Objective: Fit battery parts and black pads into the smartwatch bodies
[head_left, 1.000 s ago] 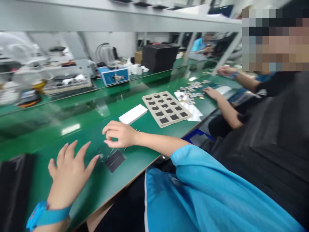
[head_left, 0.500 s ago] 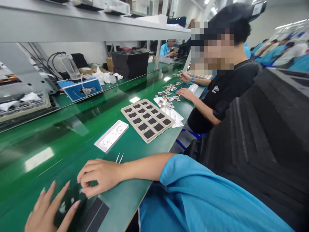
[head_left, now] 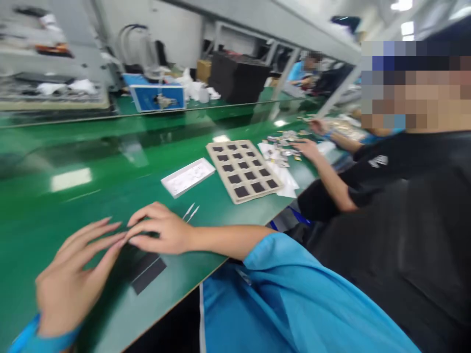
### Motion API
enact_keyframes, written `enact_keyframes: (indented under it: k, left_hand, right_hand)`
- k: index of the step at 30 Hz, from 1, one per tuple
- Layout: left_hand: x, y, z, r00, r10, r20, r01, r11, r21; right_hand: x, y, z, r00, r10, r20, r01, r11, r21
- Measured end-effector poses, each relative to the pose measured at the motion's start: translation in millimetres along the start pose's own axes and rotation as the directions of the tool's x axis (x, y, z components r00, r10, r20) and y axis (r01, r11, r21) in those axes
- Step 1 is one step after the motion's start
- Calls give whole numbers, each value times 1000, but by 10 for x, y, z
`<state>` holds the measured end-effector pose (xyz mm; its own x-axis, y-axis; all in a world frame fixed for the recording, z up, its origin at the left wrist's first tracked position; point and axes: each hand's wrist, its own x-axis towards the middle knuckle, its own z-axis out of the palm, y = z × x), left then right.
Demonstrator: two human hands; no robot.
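Note:
My left hand (head_left: pixel 75 272) is at the lower left, its thumb and forefinger pinched together at the tips. Right against those fingertips is my right hand (head_left: pixel 164 229), also closed in a pinch. Anything held between them is too small or blurred to make out. Below the hands, a dark rectangular sheet (head_left: pixel 149 275) split by a thin pale line lies flat on the green tabletop (head_left: pixel 184 269). Two thin pale tips, looking like tweezers (head_left: pixel 192 213), stick out past my right wrist, which hides their other end.
A white shallow tray (head_left: pixel 188 177) with small bits in it lies beyond my right hand. Next to it is a beige tray (head_left: pixel 240 198) of dark square pieces. A co-worker's hand (head_left: pixel 307 148) works among small parts at right. A blue device (head_left: pixel 154 98) stands behind.
The view has swung left. My left hand's spread fingers have come together in a pinch and met my right hand's fingertips. The dark sheet shows more fully.

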<state>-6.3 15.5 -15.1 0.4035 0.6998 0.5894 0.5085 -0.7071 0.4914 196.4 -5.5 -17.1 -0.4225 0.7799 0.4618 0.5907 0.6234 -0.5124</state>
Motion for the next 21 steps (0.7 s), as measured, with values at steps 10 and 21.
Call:
enact_keyframes:
  k: [10,21]
  left_hand:
    - [61,203,6,959,171,-226,-165,985,45]
    - [47,219,-77,984,106,-141,-82,983,161]
  right_hand:
    - [-199,19,-70,952,-171,-254,232,943,238]
    - [-180,25,-112,930,-288,-230,294,956,-9]
